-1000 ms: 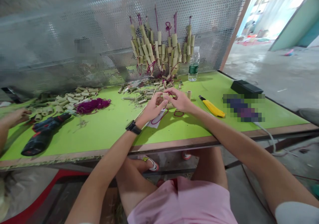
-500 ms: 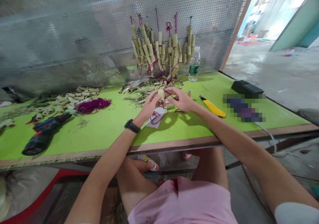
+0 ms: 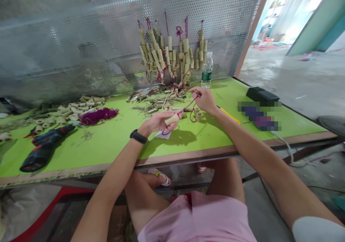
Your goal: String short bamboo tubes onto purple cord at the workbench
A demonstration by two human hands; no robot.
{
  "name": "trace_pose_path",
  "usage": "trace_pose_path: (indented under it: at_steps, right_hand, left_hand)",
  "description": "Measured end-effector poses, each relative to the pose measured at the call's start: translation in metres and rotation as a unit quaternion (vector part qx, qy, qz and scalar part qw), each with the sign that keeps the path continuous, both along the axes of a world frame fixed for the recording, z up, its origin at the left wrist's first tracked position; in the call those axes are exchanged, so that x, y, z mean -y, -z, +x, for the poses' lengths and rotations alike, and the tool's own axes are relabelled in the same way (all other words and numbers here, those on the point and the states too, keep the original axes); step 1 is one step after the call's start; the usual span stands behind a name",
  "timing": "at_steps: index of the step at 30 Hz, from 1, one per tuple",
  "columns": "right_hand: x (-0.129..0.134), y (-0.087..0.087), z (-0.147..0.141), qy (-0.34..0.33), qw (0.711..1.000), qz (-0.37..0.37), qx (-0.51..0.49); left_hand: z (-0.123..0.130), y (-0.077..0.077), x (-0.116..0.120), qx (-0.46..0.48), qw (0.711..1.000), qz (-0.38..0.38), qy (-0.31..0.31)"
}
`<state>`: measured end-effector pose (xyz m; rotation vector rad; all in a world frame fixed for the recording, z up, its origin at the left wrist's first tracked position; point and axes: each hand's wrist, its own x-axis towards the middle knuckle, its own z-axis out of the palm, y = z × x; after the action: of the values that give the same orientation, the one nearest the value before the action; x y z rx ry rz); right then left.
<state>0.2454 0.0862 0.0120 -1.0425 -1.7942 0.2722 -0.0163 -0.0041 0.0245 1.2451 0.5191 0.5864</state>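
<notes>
Bamboo tube in the left grip, cord drawn to the right

The left hand (image 3: 161, 122) holds a short bamboo tube (image 3: 171, 120) across its fingers, above the bench (image 3: 107, 145). Purple cord (image 3: 189, 107) slants from the tube's right end up to the right hand (image 3: 205, 99), whose grip appears pinched on it, though the fingertips are small and blurred.

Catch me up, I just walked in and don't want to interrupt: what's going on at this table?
A person sits at a green table. The left hand holds a short bamboo piece, and the right hand holds up a purple cord that runs to that piece. Beyond the hands, strung bamboo pieces hang against a metal mesh panel, with loose cut pieces on the table below. A bundle of purple cord and a power drill lie off to the left.
</notes>
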Motion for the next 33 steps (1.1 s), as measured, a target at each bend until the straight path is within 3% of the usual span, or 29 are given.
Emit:
trace_pose_path:
  at_steps: [2,5,7,10,14,17,21,27,33]
  right_hand:
    - [0.002,-0.001,0.000,-0.030,0.999,-0.030,-0.013]
    - [0.003,0.001,-0.005,-0.102,0.994,-0.041,-0.014]
    - [0.001,0.005,-0.008,-0.118,0.993,-0.023,0.020]
    - [-0.002,0.012,-0.009,-0.080,0.993,0.022,0.084]
    - [-0.006,0.017,-0.008,0.007,0.994,0.029,0.108]
    - [-0.005,0.015,-0.008,0.038,0.994,0.035,0.095]
    - [0.011,0.006,-0.018,-0.016,0.993,0.051,0.102]
    - [0.057,-0.006,-0.047,-0.194,0.969,-0.068,0.134]
    - [0.071,-0.004,-0.056,-0.212,0.967,-0.088,0.106]
  left_hand:
    - [-0.001,0.001,0.002,-0.003,0.999,-0.009,0.049]
    - [-0.002,-0.002,0.007,0.032,0.999,0.000,0.032]
    - [-0.002,-0.007,0.009,0.065,0.997,0.004,-0.029]
    - [-0.004,-0.016,0.009,0.118,0.981,0.003,-0.155]
    - [-0.008,-0.024,0.000,0.205,0.927,0.033,-0.313]
    - [-0.008,-0.019,-0.010,0.206,0.900,0.045,-0.382]
    - [0.000,-0.004,-0.018,0.149,0.905,0.081,-0.391]
    - [0.013,0.011,-0.018,0.101,0.916,0.141,-0.361]
    - [0.004,0.013,-0.020,0.104,0.905,0.175,-0.373]
